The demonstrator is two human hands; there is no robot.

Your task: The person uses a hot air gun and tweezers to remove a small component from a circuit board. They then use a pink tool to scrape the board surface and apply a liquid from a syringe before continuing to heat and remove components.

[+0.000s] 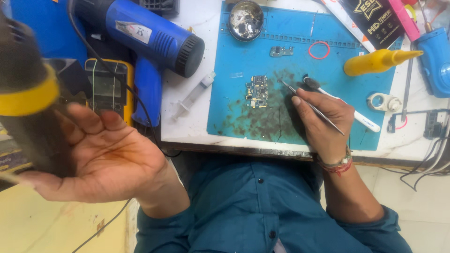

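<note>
Right hand (323, 122) pinches slim tweezers (313, 107), tips just beside the small circuit board (257, 91) on the blue mat (300, 70). Left hand (101, 157) grips a blurry black-and-yellow tool (26, 100) off the table (197, 117).

Bare blue mat (243, 126) lies left of the circuit board (257, 91); tweezers (311, 107) and brush (344, 108) crowd its right.
</note>
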